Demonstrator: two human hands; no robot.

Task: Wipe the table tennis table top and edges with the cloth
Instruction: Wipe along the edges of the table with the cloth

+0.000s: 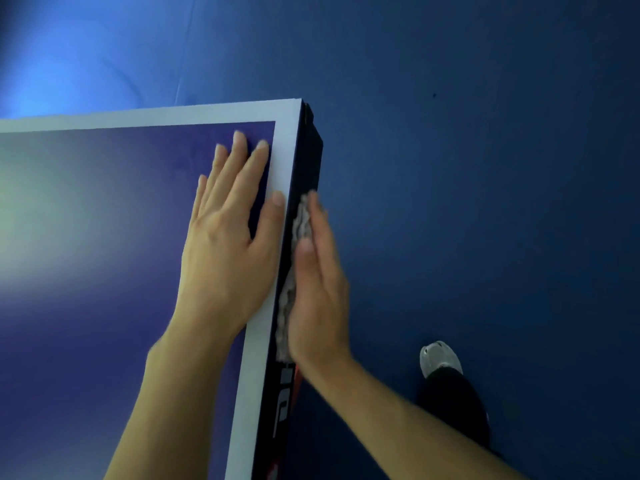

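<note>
Clearly the work sits at the edge stage, near one corner of the table. Farthest left lies the dark blue playing surface of the table tennis table (104,271), with a pale glare across it; whether it has been wiped already cannot be read from its look, since no streaks or dust show. Next comes the left hand (228,244), spread flat and open on the blue top, palm down, fingers pointing toward the far corner and the thumb resting on the white border line (266,306). It grips nothing and, in my judgement, only steadies the body. Just right of that line the table drops into its dark vertical side edge (310,154), which carries some lettering lower down. Pressed against this edge is the crumpled grey cloth (300,223), sandwiched between the side panel and the right hand (318,292). That hand is open and flat, fingers straight and together, pushing the cloth sideways onto the edge, not closing round it. Further right is only the blue floor (485,168), with a pale grey shoe (440,356) and dark trouser leg below.

I judge this long side to be partly covered: the stretch from the cloth to the corner is left, and the end edge beyond the corner too, as far as can be told.
</note>
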